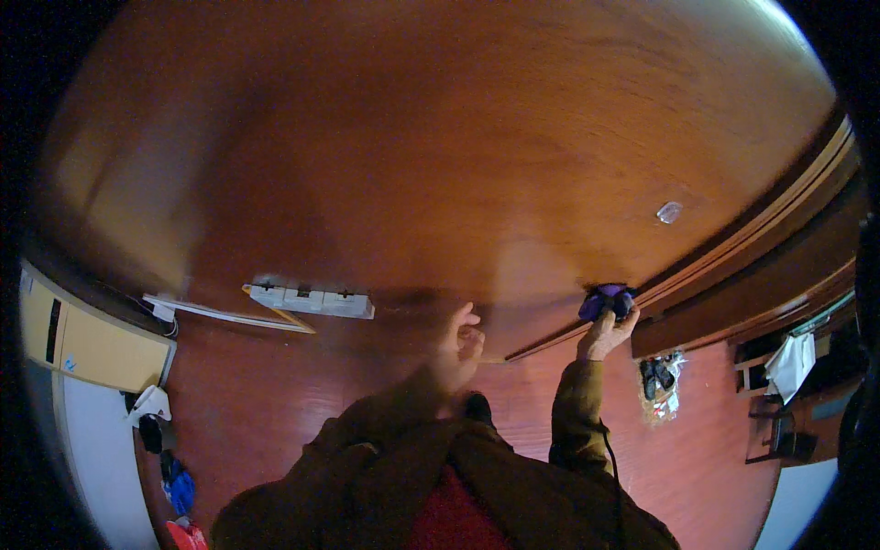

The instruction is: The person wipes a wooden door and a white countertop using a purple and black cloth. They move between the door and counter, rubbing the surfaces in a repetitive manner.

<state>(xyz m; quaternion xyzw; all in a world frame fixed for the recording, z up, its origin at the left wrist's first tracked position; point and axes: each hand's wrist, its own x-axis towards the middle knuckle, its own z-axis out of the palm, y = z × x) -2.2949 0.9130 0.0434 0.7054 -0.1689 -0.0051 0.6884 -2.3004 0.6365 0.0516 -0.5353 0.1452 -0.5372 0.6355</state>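
A broad, glossy brown wooden panel (440, 158) fills the view in front of me. My right hand (606, 335) grips a purple and dark soft-looking item (605, 302), perhaps a cloth, against the panel near its right edge. What lies beneath that item is hidden. My left hand (462, 344), blurred, hovers low by the panel with its fingers loosely bent and apart; nothing shows in it. A small clear piece (669, 212) sits on the panel, above and to the right of the purple item.
White switch or socket boxes (313, 302) jut out at left. Wooden frame moulding (742, 223) borders the panel's right side. On the reddish floor (261, 385) lies a mat with dark shoes (656, 379). A white cloth (790, 364) hangs by chairs; a pale cabinet (103, 344) stands far left.
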